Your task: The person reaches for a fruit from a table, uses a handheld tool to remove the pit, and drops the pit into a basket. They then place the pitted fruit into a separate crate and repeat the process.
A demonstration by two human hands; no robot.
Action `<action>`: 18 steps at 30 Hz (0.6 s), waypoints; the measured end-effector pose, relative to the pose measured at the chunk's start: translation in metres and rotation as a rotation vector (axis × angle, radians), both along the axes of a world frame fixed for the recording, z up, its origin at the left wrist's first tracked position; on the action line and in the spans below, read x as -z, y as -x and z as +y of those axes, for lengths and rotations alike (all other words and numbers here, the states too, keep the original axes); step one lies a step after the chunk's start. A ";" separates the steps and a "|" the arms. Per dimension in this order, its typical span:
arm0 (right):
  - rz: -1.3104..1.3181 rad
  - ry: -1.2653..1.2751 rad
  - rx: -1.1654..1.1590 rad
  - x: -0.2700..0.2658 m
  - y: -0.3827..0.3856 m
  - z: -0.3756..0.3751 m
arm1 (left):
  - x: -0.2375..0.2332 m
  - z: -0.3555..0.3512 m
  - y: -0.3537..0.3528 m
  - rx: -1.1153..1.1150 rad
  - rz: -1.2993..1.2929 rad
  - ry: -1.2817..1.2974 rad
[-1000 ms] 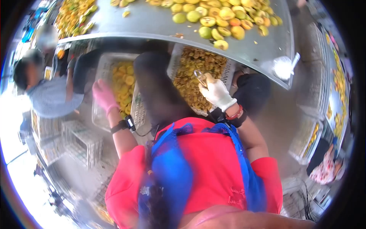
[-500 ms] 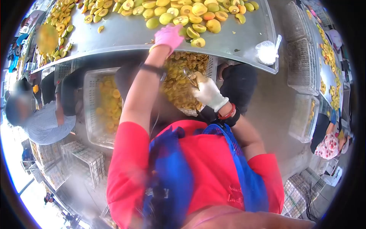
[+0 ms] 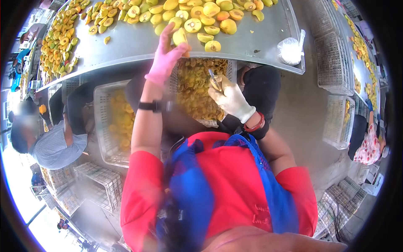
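Two gloved hands on the go here, folks. The left hand, in a pink glove, is up at the near edge of the metal table, fingers and thumb spread fairly wide round a yellow-green fruit half. That piece sits between them, right by the front of the pile of halved fruit, some with the pit side showing. The right hand, in a white glove, is lower down with its fingers curled narrow round a small metal tool, tip poking up past the glove. I honestly can't tell what kind of tool

Right under that hand there's a perforated plastic crate full of brownish-yellow pieces, between the person's legs. Off to the left, a white plastic crate holds yellow pieces, kinda blurry. A knotted clear plastic bag sits near the table's right corner, with stacked crates beyond it. Also spotted: a co-worker in a checked shirt to the left, and one in a floral top way over right
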State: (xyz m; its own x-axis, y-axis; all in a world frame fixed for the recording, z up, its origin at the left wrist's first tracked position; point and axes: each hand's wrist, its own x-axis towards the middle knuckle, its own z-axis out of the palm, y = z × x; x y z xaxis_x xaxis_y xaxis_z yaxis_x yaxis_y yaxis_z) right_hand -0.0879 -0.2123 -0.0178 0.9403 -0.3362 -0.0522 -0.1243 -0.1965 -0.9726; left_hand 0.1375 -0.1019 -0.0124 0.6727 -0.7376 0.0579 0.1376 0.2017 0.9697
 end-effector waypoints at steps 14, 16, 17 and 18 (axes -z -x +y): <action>-0.080 -0.364 -0.072 -0.046 -0.027 0.027 | -0.042 0.024 0.088 -0.052 0.142 0.287; -0.123 -0.268 -0.070 -0.043 -0.029 0.027 | -0.039 0.021 0.094 -0.048 0.119 0.318; -0.148 -0.234 -0.068 -0.038 -0.028 0.028 | -0.039 0.021 0.096 -0.043 0.088 0.318; -0.173 -0.198 -0.069 -0.036 -0.028 0.028 | -0.040 0.020 0.098 -0.040 0.055 0.320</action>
State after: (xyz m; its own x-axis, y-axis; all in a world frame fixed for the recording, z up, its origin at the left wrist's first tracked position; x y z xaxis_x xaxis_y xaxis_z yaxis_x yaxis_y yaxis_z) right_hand -0.0601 -0.1843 0.0183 0.9612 -0.2706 0.0531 0.0543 -0.0029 -0.9985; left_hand 0.0400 -0.0818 0.0272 0.7092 -0.6611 0.2449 0.1743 0.5010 0.8477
